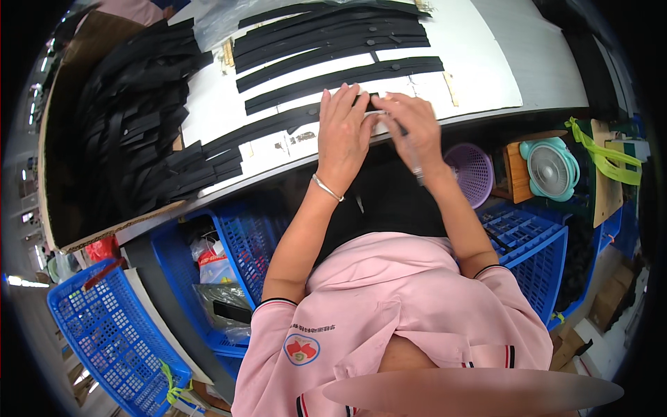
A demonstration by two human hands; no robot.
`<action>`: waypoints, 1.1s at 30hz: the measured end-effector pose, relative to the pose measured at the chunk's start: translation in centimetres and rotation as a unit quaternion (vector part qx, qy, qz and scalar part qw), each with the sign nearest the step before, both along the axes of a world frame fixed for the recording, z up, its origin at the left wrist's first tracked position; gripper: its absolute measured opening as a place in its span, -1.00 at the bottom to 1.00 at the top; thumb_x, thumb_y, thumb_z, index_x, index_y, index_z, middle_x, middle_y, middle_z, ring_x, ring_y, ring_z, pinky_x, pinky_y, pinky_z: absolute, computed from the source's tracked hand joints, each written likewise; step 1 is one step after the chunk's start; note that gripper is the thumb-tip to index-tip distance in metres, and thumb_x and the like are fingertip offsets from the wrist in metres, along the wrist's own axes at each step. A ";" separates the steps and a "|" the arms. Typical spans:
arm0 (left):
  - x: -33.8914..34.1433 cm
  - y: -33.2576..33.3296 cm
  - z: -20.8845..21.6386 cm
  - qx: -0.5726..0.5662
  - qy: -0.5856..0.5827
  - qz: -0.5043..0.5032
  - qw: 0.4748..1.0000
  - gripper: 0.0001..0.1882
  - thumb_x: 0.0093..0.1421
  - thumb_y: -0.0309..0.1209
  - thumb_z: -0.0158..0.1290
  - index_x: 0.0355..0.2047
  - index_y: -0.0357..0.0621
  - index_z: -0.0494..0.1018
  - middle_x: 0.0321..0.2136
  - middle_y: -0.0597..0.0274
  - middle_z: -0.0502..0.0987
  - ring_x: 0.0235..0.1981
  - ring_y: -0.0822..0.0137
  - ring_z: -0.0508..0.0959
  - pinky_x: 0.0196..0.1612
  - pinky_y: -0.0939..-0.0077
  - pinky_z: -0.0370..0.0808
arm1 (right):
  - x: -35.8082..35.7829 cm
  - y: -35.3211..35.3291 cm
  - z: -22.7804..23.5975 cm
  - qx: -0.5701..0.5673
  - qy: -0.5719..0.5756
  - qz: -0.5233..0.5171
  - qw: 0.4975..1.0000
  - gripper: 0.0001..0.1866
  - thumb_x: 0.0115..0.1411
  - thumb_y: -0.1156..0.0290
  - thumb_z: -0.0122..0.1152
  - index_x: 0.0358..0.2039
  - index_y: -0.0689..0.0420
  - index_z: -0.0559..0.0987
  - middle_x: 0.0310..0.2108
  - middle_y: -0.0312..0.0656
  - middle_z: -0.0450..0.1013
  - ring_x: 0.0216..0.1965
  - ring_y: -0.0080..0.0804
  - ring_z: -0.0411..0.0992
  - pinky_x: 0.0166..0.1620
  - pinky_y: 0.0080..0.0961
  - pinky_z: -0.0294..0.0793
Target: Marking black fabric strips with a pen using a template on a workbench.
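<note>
Several long black fabric strips [333,45] lie side by side on a white board [479,69], some with a small dark round piece on them. Across the board's near edge runs another black strip [278,126], passing under my left hand [342,135]. The left fingers are stretched out and rest on it. Close beside, my right hand [415,128] is closed around a slim pen-like tool [413,154] with a clear barrel, its fingertips at the strip. The tool's tip is hidden by my fingers.
A cardboard box [66,132] of tangled black strips [139,111] stands at the left. Below the table are blue crates [531,240], a purple basket [470,174] and a turquoise fan [550,169]. Another blue basket [114,333] is at lower left.
</note>
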State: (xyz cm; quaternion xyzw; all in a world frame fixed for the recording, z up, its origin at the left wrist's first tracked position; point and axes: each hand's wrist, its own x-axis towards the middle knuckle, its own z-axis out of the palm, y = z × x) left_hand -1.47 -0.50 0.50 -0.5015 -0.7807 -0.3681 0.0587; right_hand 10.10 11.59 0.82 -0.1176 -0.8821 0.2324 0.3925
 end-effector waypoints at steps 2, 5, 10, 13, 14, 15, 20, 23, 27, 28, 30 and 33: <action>0.3 -0.6 0.2 -0.002 0.009 0.005 1.000 -0.54 0.23 -0.42 0.23 0.13 -0.24 0.52 0.17 -0.04 0.51 0.29 -0.05 0.41 0.42 -0.08 0.12 | 0.1 -0.7 -0.3 0.048 -0.011 0.016 0.999 -0.57 0.06 0.56 0.44 0.00 0.11 0.66 -0.09 -0.18 0.61 -0.02 -0.22 0.54 0.11 -0.29 0.43; 0.1 -3.0 0.4 -0.027 0.027 0.021 0.999 -0.45 0.30 -0.38 0.19 0.27 -0.25 0.41 0.29 -0.04 0.41 0.37 -0.03 0.32 0.46 -0.10 0.03 | 1.2 0.4 -0.3 0.089 -0.026 0.003 0.996 -0.59 0.10 0.49 0.44 0.00 0.10 0.64 -0.08 -0.21 0.62 0.01 -0.24 0.52 0.14 -0.21 0.40; -0.4 -6.3 0.1 -0.090 0.028 0.072 0.993 -0.42 0.34 -0.32 0.16 0.33 -0.18 0.36 0.33 0.04 0.38 0.41 0.00 0.28 0.49 -0.13 -0.13 | 4.2 4.6 -1.2 0.130 -0.023 -0.082 0.988 -0.61 0.18 0.45 0.39 0.05 0.05 0.66 -0.13 -0.25 0.63 -0.06 -0.31 0.51 0.19 -0.19 0.38; -0.2 -7.5 0.2 -0.110 0.042 0.099 0.988 -0.40 0.32 -0.26 0.18 0.32 -0.20 0.37 0.33 0.03 0.38 0.43 -0.02 0.24 0.47 -0.23 -0.23 | 5.7 6.6 -1.7 0.163 -0.020 -0.135 0.977 -0.64 0.22 0.51 0.35 0.04 0.02 0.69 -0.19 -0.27 0.63 -0.14 -0.37 0.50 0.19 -0.25 0.38; -0.2 -7.9 0.2 -0.122 0.062 0.115 0.984 -0.38 0.31 -0.22 0.19 0.31 -0.23 0.36 0.32 0.01 0.38 0.43 -0.04 0.22 0.45 -0.31 -0.28 | 5.9 6.9 -1.7 0.160 -0.021 -0.138 0.977 -0.65 0.21 0.53 0.35 0.03 0.03 0.69 -0.21 -0.28 0.63 -0.15 -0.37 0.50 0.18 -0.26 0.39; -0.1 -8.4 0.2 -0.122 0.061 0.123 0.983 -0.38 0.31 -0.22 0.19 0.31 -0.23 0.36 0.32 0.01 0.38 0.43 -0.04 0.22 0.45 -0.31 -0.28 | 6.0 6.9 -1.7 0.158 -0.022 -0.141 0.977 -0.65 0.20 0.54 0.36 0.02 0.03 0.70 -0.22 -0.29 0.62 -0.16 -0.38 0.50 0.18 -0.27 0.39; -0.9 -11.0 0.0 -0.141 0.034 0.189 0.971 -0.31 0.31 -0.11 0.20 0.35 -0.18 0.33 0.41 0.00 0.25 0.48 0.01 0.13 0.41 -0.38 -0.38 | 5.8 6.3 -1.8 0.167 -0.017 -0.156 0.973 -0.64 0.18 0.57 0.37 0.01 0.04 0.70 -0.26 -0.30 0.59 -0.18 -0.39 0.50 0.17 -0.28 0.40; -1.7 -11.7 -0.4 -0.111 0.010 0.195 0.974 -0.27 0.29 -0.07 0.21 0.35 -0.16 0.33 0.39 0.00 0.28 0.48 0.03 0.13 0.42 -0.37 -0.37 | 5.5 6.2 -1.5 0.163 -0.022 -0.158 0.974 -0.64 0.19 0.58 0.36 0.01 0.03 0.70 -0.29 -0.28 0.57 -0.19 -0.39 0.50 0.17 -0.27 0.40; -1.8 -11.7 -0.6 -0.107 0.028 0.197 0.974 -0.23 0.24 -0.01 0.24 0.35 -0.13 0.33 0.37 0.04 0.32 0.48 0.01 0.12 0.42 -0.36 -0.36 | 4.7 5.7 -0.6 0.148 -0.055 -0.174 0.972 -0.75 0.28 0.55 0.30 -0.05 0.05 0.70 -0.24 -0.26 0.61 -0.15 -0.32 0.51 0.18 -0.26 0.39; -1.7 -11.7 -0.6 -0.108 0.038 0.200 0.973 -0.22 0.23 0.00 0.25 0.35 -0.12 0.33 0.37 0.06 0.33 0.48 0.01 0.12 0.42 -0.36 -0.36 | 3.9 4.7 0.2 0.071 -0.030 -0.165 0.983 -0.78 0.31 0.51 0.27 -0.05 0.07 0.69 -0.20 -0.27 0.62 -0.12 -0.31 0.51 0.19 -0.29 0.39; -1.7 -11.7 -0.6 -0.103 0.038 0.205 0.973 -0.22 0.23 0.01 0.25 0.35 -0.11 0.34 0.36 0.08 0.34 0.48 0.00 0.12 0.42 -0.36 -0.33 | 1.9 2.0 2.0 -0.091 -0.022 -0.152 0.984 -0.79 0.39 0.43 0.20 -0.01 0.13 0.64 -0.14 -0.28 0.64 -0.02 -0.31 0.51 0.19 -0.37 0.38; -1.8 -11.8 -0.6 -0.096 0.031 0.205 0.974 -0.22 0.22 0.03 0.26 0.34 -0.09 0.35 0.36 0.13 0.35 0.47 -0.01 0.14 0.42 -0.35 -0.28 | -1.7 -1.6 3.3 -0.338 0.009 -0.015 0.941 -0.80 0.39 0.41 0.21 -0.06 0.18 0.67 -0.22 -0.22 0.63 -0.18 -0.48 0.54 -0.03 -0.50 0.49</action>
